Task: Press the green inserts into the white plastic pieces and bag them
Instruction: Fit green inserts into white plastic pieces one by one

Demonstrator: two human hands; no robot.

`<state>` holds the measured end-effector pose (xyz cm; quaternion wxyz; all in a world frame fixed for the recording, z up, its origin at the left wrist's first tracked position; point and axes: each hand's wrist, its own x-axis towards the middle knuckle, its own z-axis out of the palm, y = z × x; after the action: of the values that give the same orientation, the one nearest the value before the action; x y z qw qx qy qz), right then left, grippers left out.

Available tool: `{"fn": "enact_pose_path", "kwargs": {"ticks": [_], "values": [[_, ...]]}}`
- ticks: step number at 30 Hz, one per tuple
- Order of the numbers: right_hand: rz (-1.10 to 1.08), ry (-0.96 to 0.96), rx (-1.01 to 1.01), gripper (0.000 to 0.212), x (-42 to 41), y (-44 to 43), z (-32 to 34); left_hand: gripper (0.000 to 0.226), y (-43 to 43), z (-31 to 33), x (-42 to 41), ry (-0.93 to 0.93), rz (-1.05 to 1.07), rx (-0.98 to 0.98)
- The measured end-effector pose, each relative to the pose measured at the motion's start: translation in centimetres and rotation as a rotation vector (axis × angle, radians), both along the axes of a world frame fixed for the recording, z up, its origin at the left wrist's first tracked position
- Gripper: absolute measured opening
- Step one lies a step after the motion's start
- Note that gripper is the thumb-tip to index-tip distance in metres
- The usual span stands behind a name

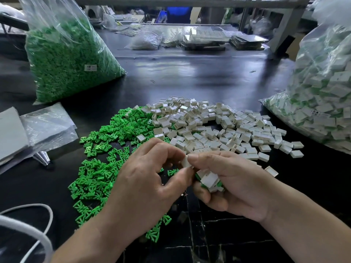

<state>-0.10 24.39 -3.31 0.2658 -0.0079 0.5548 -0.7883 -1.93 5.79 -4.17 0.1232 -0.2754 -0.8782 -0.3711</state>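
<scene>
A spread of loose green inserts (98,168) lies on the dark table at the left, and a pile of small white plastic pieces (218,130) lies beside it at the right. My left hand (144,179) and my right hand (231,179) meet above the near edge of both piles. Together their fingertips pinch one white piece (185,161). My right hand also holds several white pieces with green inserts (209,182) in its palm.
A big clear bag of green inserts (66,59) stands at the back left. A clear bag of assembled white and green pieces (322,95) lies at the right. Flat empty bags (38,128) lie at the left, a white cable (28,230) at the near left.
</scene>
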Motion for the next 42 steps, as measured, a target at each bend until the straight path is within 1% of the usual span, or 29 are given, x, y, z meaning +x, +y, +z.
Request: {"fn": "enact_pose_path", "kwargs": {"ticks": [2, 4, 6, 8, 9, 11, 14, 16, 18, 20, 21, 23, 25, 27, 29, 31, 33, 38, 40, 42], "values": [[-0.01, -0.015, -0.076, 0.012, -0.2, 0.2, -0.2, 0.023, -0.1, -0.2, -0.1, 0.014, -0.021, 0.008], [-0.078, -0.007, -0.085, 0.011, -0.4, 0.3, -0.4, 0.029, -0.4, -0.5, -0.5, 0.0, 0.006, -0.017], [-0.177, -0.015, -0.075, 0.009, -0.6, 0.5, -0.5, 0.037, -0.7, -0.8, -1.0, 0.006, 0.076, -0.149], [-0.242, -0.041, -0.086, 0.019, -0.7, 0.8, -0.4, 0.041, -0.8, -1.3, -1.4, 0.019, 0.125, -0.324], [-0.247, -0.043, -0.084, 0.023, -0.7, 0.9, -0.4, 0.04, -0.8, -1.6, -1.6, 0.025, 0.135, -0.397], [-0.222, -0.036, -0.074, 0.02, -0.6, 0.8, -0.2, 0.032, -0.7, -1.9, -1.7, 0.049, 0.125, -0.487], [-0.179, -0.013, -0.066, 0.014, -0.4, 0.5, -0.1, 0.019, -0.6, -2.0, -1.8, 0.075, 0.114, -0.492], [-0.165, 0.007, -0.062, 0.009, -0.3, 0.2, 0.0, 0.014, -0.5, -1.9, -1.9, 0.078, 0.119, -0.465], [-0.16, 0.009, -0.055, 0.011, -0.3, 0.2, 0.0, 0.01, -0.5, -1.9, -1.8, 0.084, 0.116, -0.433], [-0.156, 0.012, -0.043, 0.013, -0.3, 0.2, -0.1, 0.009, -0.5, -1.6, -1.6, 0.062, 0.104, -0.348], [-0.152, 0.016, -0.036, 0.014, -0.3, 0.2, -0.1, 0.01, -0.5, -1.4, -1.5, 0.008, 0.107, -0.264], [-0.15, 0.025, -0.017, 0.016, -0.3, 0.2, -0.2, 0.012, -0.5, -0.9, -1.2, -0.201, 0.088, 0.018], [-0.167, 0.019, -0.003, 0.015, -0.3, 0.1, -0.3, 0.003, -0.5, -0.3, -1.2, -0.404, 0.02, 0.316], [-0.195, 0.008, 0.0, 0.013, -0.3, 0.0, -0.3, 0.003, -0.6, 0.0, -1.2, -0.491, -0.028, 0.51], [-0.214, 0.01, 0.004, 0.012, -0.3, -0.1, -0.3, 0.005, -0.5, 0.1, -1.0, -0.54, -0.064, 0.613], [-0.216, 0.026, 0.012, 0.015, -0.3, -0.3, -0.3, 0.007, -0.2, -0.1, -0.7, -0.549, -0.089, 0.647], [-0.227, 0.034, 0.023, 0.017, -0.2, -0.5, -0.3, 0.012, 0.0, -0.1, -0.5, -0.529, -0.106, 0.627], [-0.268, 0.04, 0.031, 0.021, 0.0, -0.6, -0.2, 0.015, 0.3, -0.2, 0.0, -0.479, -0.106, 0.57], [-0.273, 0.063, 0.043, 0.021, 0.0, -0.6, -0.2, 0.016, 0.4, -0.3, 0.2, -0.467, -0.1, 0.562], [-0.277, 0.087, 0.048, 0.016, -0.1, -0.6, -0.2, 0.017, 0.4, -0.3, 0.2, -0.454, -0.081, 0.544]]}}
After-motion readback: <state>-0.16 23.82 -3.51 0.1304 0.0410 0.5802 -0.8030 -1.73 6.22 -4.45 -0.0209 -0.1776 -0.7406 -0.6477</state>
